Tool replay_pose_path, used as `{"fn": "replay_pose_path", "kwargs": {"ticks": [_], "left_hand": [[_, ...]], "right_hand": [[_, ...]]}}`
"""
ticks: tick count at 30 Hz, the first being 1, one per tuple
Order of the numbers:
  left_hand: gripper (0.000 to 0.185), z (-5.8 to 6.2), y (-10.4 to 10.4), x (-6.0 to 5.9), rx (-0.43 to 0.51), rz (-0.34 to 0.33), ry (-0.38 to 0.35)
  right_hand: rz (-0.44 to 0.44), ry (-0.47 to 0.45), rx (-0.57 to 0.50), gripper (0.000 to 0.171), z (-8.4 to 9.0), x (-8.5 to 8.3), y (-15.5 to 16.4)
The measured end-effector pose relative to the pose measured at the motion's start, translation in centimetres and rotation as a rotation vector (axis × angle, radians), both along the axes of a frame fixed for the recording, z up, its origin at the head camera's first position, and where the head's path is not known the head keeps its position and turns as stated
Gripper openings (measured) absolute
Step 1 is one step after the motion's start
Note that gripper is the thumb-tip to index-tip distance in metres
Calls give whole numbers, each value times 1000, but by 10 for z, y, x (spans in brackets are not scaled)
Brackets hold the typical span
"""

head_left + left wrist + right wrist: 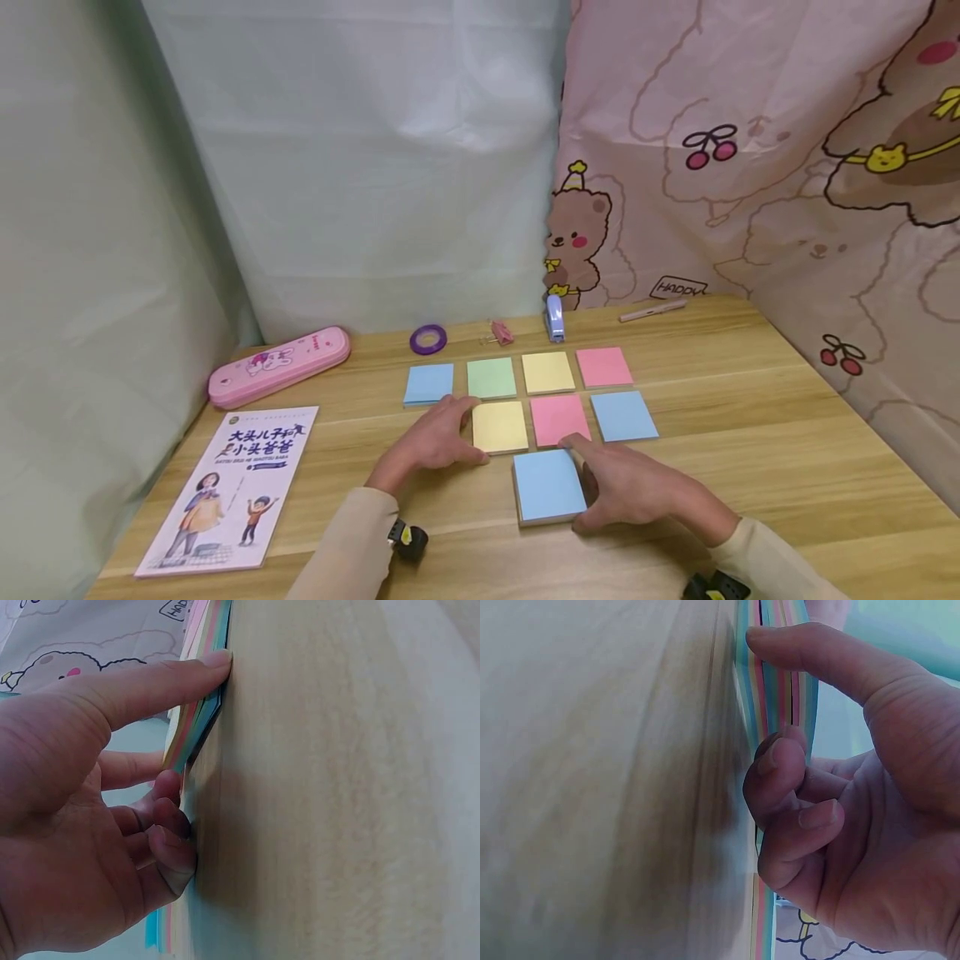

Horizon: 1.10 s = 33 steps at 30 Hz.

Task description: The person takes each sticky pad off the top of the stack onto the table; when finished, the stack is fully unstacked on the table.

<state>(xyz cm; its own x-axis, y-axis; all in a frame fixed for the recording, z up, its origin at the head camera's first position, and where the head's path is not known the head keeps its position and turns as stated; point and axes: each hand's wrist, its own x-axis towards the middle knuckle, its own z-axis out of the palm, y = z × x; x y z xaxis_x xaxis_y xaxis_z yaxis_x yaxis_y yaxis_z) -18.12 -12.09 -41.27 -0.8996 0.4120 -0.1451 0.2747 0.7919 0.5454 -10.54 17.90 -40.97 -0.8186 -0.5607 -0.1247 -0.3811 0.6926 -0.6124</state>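
- While the right hand curled its fingers round the blue sticky-note pad at the near edge, seven pads already lay in rows.
- Left hand, fingers loosely spread, touched the yellow pad; looked nearly finished.

A pink pencil case lies at the back left of the wooden table; in front of it, near the left edge, a children's book lies flat with its cover up; along the back edge sit a purple tape roll, a small pink clip, a pale blue stapler and a pink pen; a bear-print cloth hangs behind and to the right; a pale green sheet hangs behind and to the left.
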Motion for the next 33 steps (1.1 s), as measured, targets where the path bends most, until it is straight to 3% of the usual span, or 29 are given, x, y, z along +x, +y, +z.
{"fn": "replay_pose_path", "kwargs": {"ticks": [5, 12, 17, 25, 33], "left_hand": [[89, -1, 1, 0, 11, 5, -4], [92, -3, -3, 8, 105, 19, -4], [92, 2, -4, 23, 123, 2, -15], [103, 15, 12, 58, 61, -166, -25], [110, 13, 27, 72, 53, -151, -17]], "right_hand": [[-2, 10, 5, 89, -1, 0, 0], [1, 17, 5, 90, -2, 0, 0], [-11, 9, 12, 91, -1, 0, 0], [-10, 16, 14, 90, 1, 0, 0], [-7, 8, 12, 90, 1, -1, 0]]}}
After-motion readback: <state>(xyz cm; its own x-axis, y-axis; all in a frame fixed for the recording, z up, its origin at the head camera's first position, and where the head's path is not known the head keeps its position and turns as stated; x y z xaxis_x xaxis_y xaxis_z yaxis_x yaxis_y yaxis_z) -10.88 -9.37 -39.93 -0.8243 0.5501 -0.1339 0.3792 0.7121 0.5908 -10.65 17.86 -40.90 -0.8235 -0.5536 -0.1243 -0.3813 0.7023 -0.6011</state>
